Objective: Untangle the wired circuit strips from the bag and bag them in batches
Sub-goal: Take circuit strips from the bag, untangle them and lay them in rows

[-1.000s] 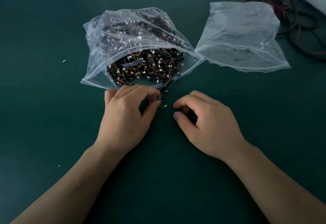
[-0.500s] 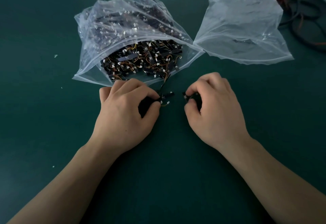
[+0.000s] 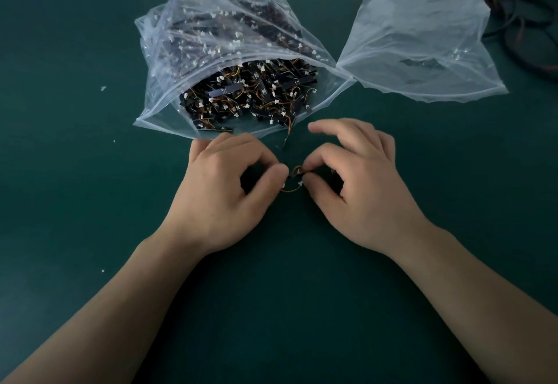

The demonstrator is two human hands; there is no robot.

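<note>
Now my left hand [image 3: 223, 190] and my right hand [image 3: 359, 190] sit close together near the middle of the green table [image 3: 75, 51]. Each one pinches an end of a little wired circuit strip [image 3: 294, 176] with thumb and first finger, and its thin orange wire loops between them. Just past my knuckles lies the big clear bag [image 3: 211, 36], open toward me and stuffed with a tangled pile of strips [image 3: 250, 93], and to its right lies a second clear bag [image 3: 422, 30] with a few dark pieces inside, near some cables [image 3: 519, 21] at the far right corner.
</note>
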